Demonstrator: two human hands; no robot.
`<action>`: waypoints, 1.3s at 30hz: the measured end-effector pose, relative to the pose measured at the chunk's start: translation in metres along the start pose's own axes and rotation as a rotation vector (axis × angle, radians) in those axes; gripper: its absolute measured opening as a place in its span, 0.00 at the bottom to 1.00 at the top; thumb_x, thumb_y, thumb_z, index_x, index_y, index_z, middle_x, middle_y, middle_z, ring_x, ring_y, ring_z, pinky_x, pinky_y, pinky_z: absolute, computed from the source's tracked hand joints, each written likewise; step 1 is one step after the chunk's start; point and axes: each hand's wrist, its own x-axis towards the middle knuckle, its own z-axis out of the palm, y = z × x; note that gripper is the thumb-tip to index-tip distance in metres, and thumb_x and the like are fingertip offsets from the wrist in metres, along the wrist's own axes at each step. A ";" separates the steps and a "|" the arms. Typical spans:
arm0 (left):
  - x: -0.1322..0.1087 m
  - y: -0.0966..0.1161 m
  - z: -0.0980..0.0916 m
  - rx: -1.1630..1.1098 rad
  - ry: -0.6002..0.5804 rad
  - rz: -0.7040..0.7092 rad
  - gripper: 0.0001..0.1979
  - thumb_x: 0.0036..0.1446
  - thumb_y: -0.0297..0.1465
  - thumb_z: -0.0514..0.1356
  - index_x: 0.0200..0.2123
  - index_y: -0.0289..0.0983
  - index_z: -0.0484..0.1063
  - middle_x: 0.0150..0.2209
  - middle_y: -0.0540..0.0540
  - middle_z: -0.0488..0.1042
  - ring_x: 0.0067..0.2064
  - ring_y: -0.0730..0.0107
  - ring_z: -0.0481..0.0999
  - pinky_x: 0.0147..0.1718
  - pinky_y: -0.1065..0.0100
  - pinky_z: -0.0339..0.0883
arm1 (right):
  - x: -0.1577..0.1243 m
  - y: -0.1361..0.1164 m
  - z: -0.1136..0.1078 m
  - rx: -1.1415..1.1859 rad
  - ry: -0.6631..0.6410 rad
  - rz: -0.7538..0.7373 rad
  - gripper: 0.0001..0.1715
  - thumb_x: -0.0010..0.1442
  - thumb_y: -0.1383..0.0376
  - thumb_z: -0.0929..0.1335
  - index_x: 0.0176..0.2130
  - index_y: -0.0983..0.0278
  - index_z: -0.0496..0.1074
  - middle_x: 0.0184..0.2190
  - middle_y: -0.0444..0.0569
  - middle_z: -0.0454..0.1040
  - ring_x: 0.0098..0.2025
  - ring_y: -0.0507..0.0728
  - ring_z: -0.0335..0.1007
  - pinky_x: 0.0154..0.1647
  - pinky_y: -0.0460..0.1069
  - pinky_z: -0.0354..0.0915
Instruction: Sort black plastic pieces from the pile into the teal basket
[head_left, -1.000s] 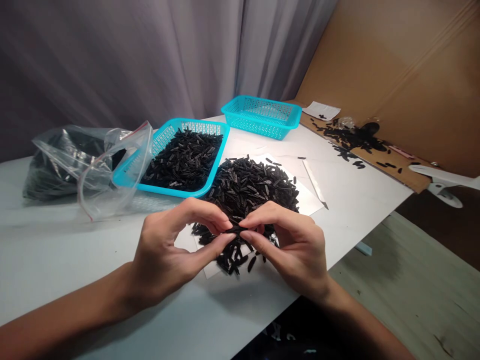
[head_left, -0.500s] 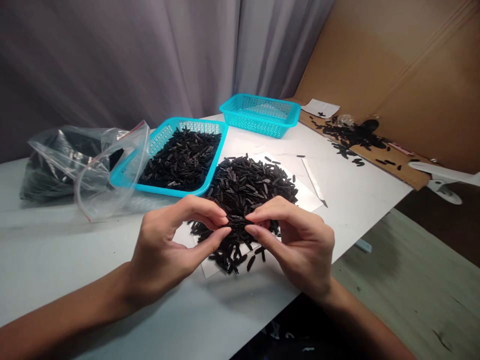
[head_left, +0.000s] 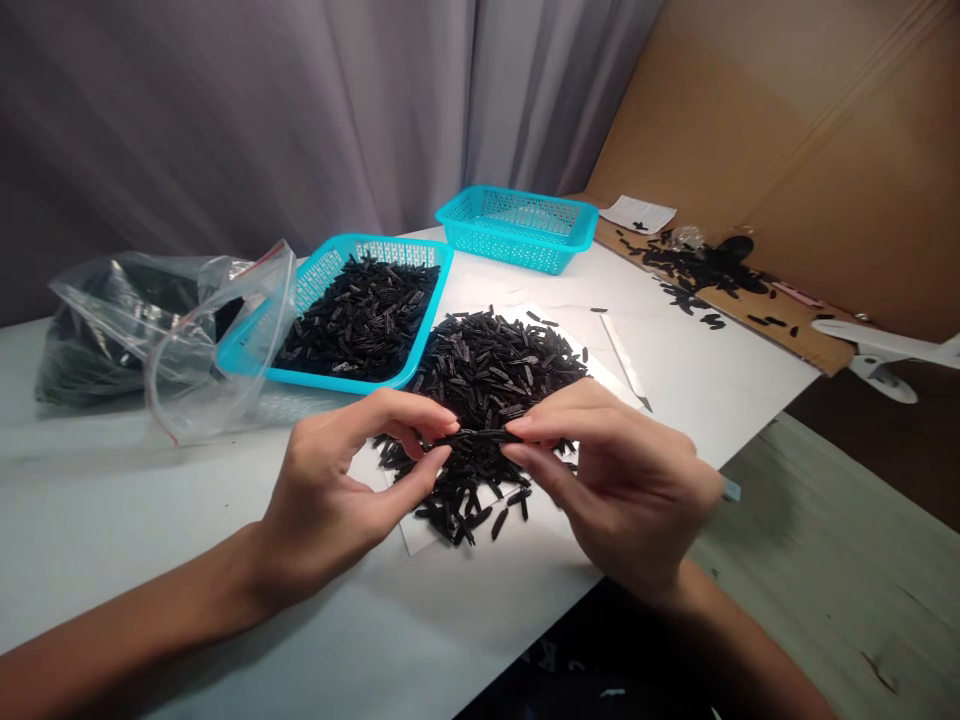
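A thin, dark strip-like piece (head_left: 481, 435) is stretched level between my two hands, above a heap of small black elongated pieces (head_left: 487, 365). Its right end is pinched between the thumb and index finger of my right hand (head_left: 630, 490). The fingertips of my left hand (head_left: 337, 490) close around its left end, with a small gap showing between thumb and finger. The heap lies on white paper (head_left: 611, 375), and some pieces are scattered at its near edge. What exactly the black pieces are I cannot make out.
Left of the heap stands a blue basket (head_left: 420, 345) full of black pieces, beside a clear zip bag (head_left: 112, 330) with dark contents. A second blue basket (head_left: 517, 245) is behind. A craft knife (head_left: 624, 360) lies at the right; more black pieces (head_left: 705, 275) lie on cardboard.
My right hand has shifted slightly right and turned, and its fingertips are farther from those of my left hand. The strip between them shows more clearly.
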 end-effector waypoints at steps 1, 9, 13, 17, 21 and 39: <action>0.000 -0.001 0.000 0.001 -0.002 0.002 0.11 0.60 0.23 0.67 0.44 0.42 0.76 0.38 0.53 0.81 0.34 0.75 0.80 0.36 0.71 0.78 | 0.004 -0.002 -0.001 -0.016 0.017 -0.030 0.14 0.59 0.75 0.76 0.41 0.57 0.82 0.31 0.47 0.82 0.32 0.57 0.76 0.31 0.54 0.72; 0.003 -0.003 0.001 -0.025 -0.007 0.001 0.08 0.61 0.24 0.66 0.42 0.40 0.76 0.37 0.52 0.82 0.34 0.74 0.81 0.35 0.72 0.78 | 0.035 -0.017 -0.007 -0.123 0.101 -0.179 0.15 0.60 0.74 0.76 0.41 0.53 0.82 0.32 0.44 0.83 0.31 0.57 0.77 0.32 0.55 0.72; 0.005 -0.001 0.000 -0.016 0.002 0.016 0.07 0.60 0.24 0.67 0.41 0.39 0.76 0.35 0.51 0.82 0.32 0.74 0.81 0.33 0.73 0.79 | 0.042 -0.024 -0.010 -0.164 0.130 -0.226 0.16 0.59 0.74 0.76 0.41 0.52 0.82 0.32 0.43 0.83 0.30 0.57 0.77 0.32 0.56 0.73; 0.006 0.000 0.000 -0.024 0.017 0.039 0.07 0.60 0.24 0.67 0.41 0.39 0.76 0.34 0.51 0.82 0.31 0.74 0.81 0.32 0.74 0.79 | 0.048 -0.029 -0.013 -0.163 0.150 -0.265 0.16 0.59 0.74 0.76 0.41 0.53 0.82 0.33 0.44 0.83 0.31 0.57 0.77 0.32 0.56 0.73; 0.006 -0.001 0.001 -0.034 0.018 0.048 0.07 0.60 0.24 0.66 0.41 0.40 0.76 0.34 0.51 0.82 0.30 0.75 0.81 0.31 0.75 0.79 | 0.054 -0.034 -0.014 -0.151 0.162 -0.283 0.14 0.61 0.73 0.76 0.41 0.53 0.82 0.34 0.44 0.84 0.33 0.56 0.78 0.33 0.55 0.73; 0.004 -0.004 0.002 -0.045 0.013 0.018 0.05 0.61 0.26 0.67 0.39 0.40 0.77 0.34 0.51 0.82 0.30 0.74 0.82 0.32 0.76 0.79 | 0.063 -0.041 -0.016 -0.074 0.158 -0.362 0.09 0.59 0.72 0.77 0.38 0.58 0.84 0.28 0.43 0.83 0.28 0.54 0.75 0.30 0.53 0.71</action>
